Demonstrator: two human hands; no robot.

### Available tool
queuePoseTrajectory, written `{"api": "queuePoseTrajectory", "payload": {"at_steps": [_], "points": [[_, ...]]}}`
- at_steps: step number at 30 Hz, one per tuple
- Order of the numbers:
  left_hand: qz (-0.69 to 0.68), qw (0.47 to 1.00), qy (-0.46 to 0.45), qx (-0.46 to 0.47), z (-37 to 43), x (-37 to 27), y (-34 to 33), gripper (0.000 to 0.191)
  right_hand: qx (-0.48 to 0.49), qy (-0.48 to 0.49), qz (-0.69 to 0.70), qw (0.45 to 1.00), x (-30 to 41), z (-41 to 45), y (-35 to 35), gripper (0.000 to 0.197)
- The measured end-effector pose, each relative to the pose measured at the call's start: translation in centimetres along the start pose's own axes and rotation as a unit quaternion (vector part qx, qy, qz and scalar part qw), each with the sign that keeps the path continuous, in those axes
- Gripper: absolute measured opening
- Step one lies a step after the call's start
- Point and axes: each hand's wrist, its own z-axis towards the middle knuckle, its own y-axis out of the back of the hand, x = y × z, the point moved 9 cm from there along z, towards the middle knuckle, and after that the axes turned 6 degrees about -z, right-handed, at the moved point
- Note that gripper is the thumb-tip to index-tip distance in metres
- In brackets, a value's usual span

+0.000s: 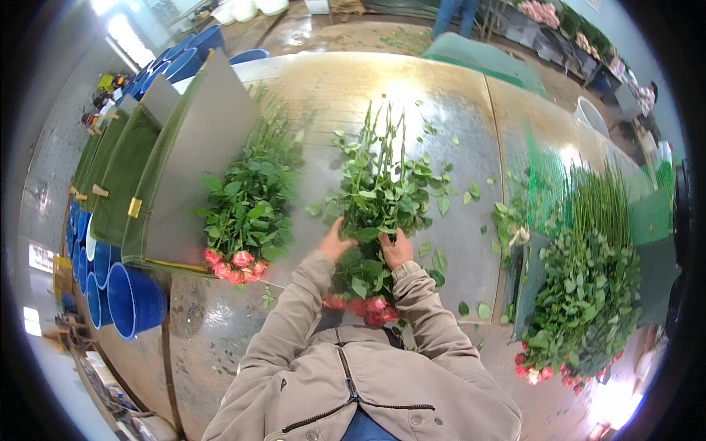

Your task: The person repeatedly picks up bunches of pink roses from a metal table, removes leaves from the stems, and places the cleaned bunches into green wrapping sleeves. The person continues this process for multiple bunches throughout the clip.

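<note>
A bunch of pink roses lies on the metal table, heads towards my body and bare stem ends pointing away. My left hand takes hold of its left side, thumb across the leaves. On the right side, my right hand grips the stems, its fingers partly hidden by foliage. The rose heads hang by the near table edge between my forearms. To the left, another bunch of pink roses rests beside an upright panel.
Green-cloth-edged upright panels stand at left, near blue buckets. Many roses lie in a dark holder with green netting at right. Loose leaves dot the metal tabletop. A person's legs show beyond the table.
</note>
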Motion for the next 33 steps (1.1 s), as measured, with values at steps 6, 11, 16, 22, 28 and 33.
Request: {"api": "queuePoseTrajectory", "payload": {"at_steps": [6, 11, 16, 22, 28, 33], "points": [[-0.14, 0.988, 0.008, 0.063, 0.2, 0.7, -1.7, 0.054, -0.017, 0.062, 0.086, 0.994, 2.9, 0.1, -3.3, 0.05], [-0.279, 0.952, -0.033, 0.12, -1.2, -0.9, -3.0, 0.056, -0.034, 0.27, 0.15, 0.951, 3.5, -0.6, -4.3, 0.05], [-0.183, 0.962, -0.177, 0.095, -4.8, -8.6, 1.9, 0.083, -0.042, 0.225, 0.382, 0.895, 5.0, -3.8, -2.7, 0.046], [-0.185, 0.876, -0.443, 0.051, -20.3, -17.4, 17.1, 0.082, 0.042, 0.315, 0.349, 0.882, 21.3, -13.4, -4.6, 0.041], [-0.159, 0.894, -0.415, -0.062, -34.1, -9.2, 36.1, 0.08, 0.127, 0.386, 0.299, 0.864, 37.3, -24.8, -19.2, 0.034], [-0.422, 0.823, -0.361, -0.121, -41.6, 0.8, 49.2, 0.078, 0.222, 0.429, 0.267, 0.834, 48.4, -33.4, -32.1, 0.028]]}}
